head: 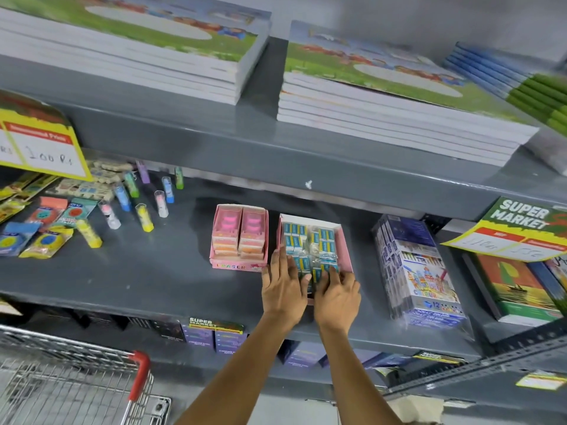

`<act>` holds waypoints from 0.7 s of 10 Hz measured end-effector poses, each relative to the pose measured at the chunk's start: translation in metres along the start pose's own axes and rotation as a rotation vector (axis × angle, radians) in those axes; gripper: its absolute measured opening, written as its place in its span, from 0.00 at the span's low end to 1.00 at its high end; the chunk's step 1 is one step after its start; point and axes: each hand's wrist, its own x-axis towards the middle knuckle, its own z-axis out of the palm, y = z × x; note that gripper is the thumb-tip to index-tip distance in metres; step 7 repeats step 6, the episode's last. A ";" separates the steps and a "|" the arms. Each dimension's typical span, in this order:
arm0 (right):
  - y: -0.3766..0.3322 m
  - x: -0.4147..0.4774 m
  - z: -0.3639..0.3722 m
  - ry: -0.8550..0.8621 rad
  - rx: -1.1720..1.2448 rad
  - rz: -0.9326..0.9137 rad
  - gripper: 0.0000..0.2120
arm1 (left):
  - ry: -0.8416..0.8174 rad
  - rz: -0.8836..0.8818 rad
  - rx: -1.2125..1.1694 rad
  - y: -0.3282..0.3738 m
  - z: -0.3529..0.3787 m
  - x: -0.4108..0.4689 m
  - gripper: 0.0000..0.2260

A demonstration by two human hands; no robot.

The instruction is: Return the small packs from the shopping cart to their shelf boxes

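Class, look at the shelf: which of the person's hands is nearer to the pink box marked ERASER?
Left. The left hand lies just right of the pink ERASER box; the right hand is farther right.

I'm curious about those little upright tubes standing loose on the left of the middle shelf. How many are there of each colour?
Counting the tubes I can make out:
Yellow tubes: 2
Blue tubes: 2
Green tubes: 2
Pink or white tubes: 2
Purple tube: 1
Total: 9

Small packs (310,250) in right box (345,250); eraser box (239,237) just left; cart (76,378) below-left.
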 end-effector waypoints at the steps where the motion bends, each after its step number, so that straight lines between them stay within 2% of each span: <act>1: 0.001 -0.004 0.001 -0.014 -0.009 0.016 0.11 | 0.024 -0.008 0.065 -0.001 0.002 -0.001 0.29; 2: -0.002 0.000 0.000 -0.069 -0.035 0.028 0.16 | 0.040 0.000 0.088 -0.002 0.001 -0.001 0.28; 3: -0.002 0.002 0.001 -0.064 -0.036 0.044 0.14 | 0.037 -0.002 0.096 -0.002 0.000 -0.002 0.29; 4: -0.004 0.000 -0.001 -0.054 0.013 0.054 0.19 | 0.047 0.036 0.070 -0.006 -0.001 -0.002 0.25; 6: -0.004 -0.011 -0.017 0.090 0.159 -0.095 0.19 | 0.191 0.213 -0.025 -0.016 -0.011 -0.011 0.24; 7: -0.004 -0.011 -0.017 0.090 0.159 -0.095 0.19 | 0.191 0.213 -0.025 -0.016 -0.011 -0.011 0.24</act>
